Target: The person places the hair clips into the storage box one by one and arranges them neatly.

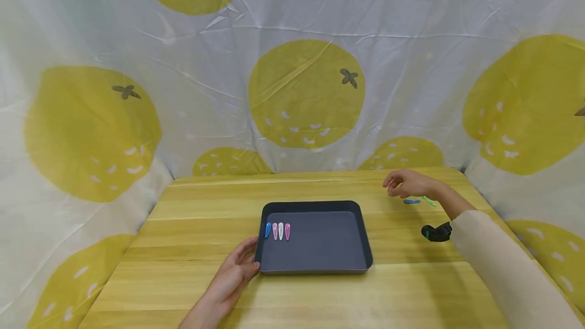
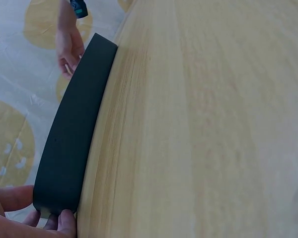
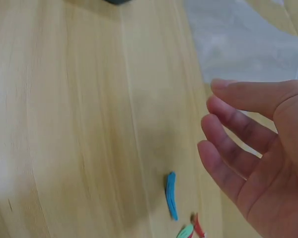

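A dark grey baking tray stands on the wooden table. Along its left side lie several snap hair clips: a blue clip, a pink clip, a white clip and another pink clip. My left hand holds the tray by its near left corner, thumb and fingers on its wall. Over the table's right side hovers my right hand, fingers loosely bent with nothing between them. Below it lie a blue hair clip, a green clip and a red clip, partly cut off.
A black device sits by the right forearm's sleeve. Behind the table and at its sides hangs a white curtain printed with yellow fruit.
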`<action>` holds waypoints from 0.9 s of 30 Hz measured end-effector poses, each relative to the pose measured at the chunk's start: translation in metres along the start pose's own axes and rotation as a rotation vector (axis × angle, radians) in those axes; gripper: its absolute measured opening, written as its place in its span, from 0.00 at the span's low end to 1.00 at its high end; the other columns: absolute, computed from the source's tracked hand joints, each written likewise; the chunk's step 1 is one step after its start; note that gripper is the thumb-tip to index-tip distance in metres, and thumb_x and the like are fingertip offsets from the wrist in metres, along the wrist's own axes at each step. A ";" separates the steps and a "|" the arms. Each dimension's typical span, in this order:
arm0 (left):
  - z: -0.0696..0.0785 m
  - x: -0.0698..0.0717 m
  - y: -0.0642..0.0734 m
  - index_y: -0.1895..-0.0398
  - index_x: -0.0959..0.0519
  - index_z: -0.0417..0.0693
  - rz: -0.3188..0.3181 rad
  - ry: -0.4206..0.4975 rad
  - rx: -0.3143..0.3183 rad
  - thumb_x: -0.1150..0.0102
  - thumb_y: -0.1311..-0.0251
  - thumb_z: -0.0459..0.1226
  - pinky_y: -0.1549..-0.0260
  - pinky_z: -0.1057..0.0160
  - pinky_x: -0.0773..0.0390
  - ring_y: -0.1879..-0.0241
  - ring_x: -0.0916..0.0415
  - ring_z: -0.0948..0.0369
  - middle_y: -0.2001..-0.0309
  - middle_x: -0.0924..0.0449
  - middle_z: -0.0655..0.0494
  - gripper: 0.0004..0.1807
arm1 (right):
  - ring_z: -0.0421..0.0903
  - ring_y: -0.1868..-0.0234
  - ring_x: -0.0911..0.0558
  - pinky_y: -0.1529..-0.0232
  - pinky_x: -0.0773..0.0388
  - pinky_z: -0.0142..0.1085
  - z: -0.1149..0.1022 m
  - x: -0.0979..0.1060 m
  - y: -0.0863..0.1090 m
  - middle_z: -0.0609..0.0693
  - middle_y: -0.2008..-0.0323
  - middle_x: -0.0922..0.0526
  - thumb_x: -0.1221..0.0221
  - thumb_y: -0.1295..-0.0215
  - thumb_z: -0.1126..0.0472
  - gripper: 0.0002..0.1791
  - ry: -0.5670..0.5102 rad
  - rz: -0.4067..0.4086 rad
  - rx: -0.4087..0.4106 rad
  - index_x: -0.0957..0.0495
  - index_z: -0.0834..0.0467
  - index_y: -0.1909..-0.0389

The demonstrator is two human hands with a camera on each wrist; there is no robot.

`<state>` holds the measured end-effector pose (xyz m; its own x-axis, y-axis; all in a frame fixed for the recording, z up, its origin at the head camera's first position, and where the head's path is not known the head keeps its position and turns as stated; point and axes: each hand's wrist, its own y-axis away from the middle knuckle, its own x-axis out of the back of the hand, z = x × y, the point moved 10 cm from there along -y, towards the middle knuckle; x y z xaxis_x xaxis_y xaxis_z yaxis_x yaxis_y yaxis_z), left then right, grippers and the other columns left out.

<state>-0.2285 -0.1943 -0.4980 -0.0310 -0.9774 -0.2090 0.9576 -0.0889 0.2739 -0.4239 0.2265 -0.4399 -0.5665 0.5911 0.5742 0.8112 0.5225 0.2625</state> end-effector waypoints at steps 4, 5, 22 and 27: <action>-0.001 -0.001 -0.001 0.20 0.46 0.35 -0.003 0.004 0.005 0.53 0.38 0.16 0.30 0.44 0.38 0.25 0.50 0.35 0.22 0.50 0.33 0.40 | 0.63 0.47 0.21 0.49 0.21 0.56 0.013 0.007 0.004 0.68 0.44 0.23 0.41 0.25 0.64 0.21 -0.001 0.012 -0.010 0.28 0.71 0.38; -0.001 -0.001 -0.001 0.20 0.46 0.36 -0.001 0.004 0.007 0.53 0.38 0.17 0.30 0.44 0.38 0.25 0.50 0.35 0.22 0.50 0.33 0.40 | 0.63 0.49 0.21 0.51 0.21 0.55 0.016 0.008 0.005 0.68 0.45 0.23 0.41 0.24 0.64 0.21 0.000 0.014 -0.012 0.28 0.71 0.38; -0.002 -0.001 0.000 0.21 0.47 0.35 -0.013 0.002 0.015 0.53 0.38 0.16 0.30 0.44 0.37 0.25 0.49 0.35 0.22 0.51 0.32 0.40 | 0.59 0.51 0.21 0.51 0.21 0.48 0.052 0.012 0.015 0.62 0.54 0.19 0.41 0.32 0.75 0.12 0.088 0.078 0.011 0.24 0.75 0.49; -0.003 -0.002 -0.001 0.21 0.46 0.35 -0.008 0.002 0.021 0.53 0.38 0.17 0.30 0.44 0.38 0.25 0.49 0.36 0.22 0.50 0.33 0.40 | 0.56 0.55 0.20 0.55 0.22 0.45 0.056 0.011 0.013 0.60 0.57 0.18 0.42 0.36 0.79 0.12 0.107 0.092 0.028 0.23 0.75 0.52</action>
<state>-0.2282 -0.1923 -0.5003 -0.0377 -0.9763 -0.2129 0.9512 -0.1004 0.2919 -0.4280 0.2741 -0.4735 -0.4702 0.5688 0.6748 0.8535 0.4875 0.1839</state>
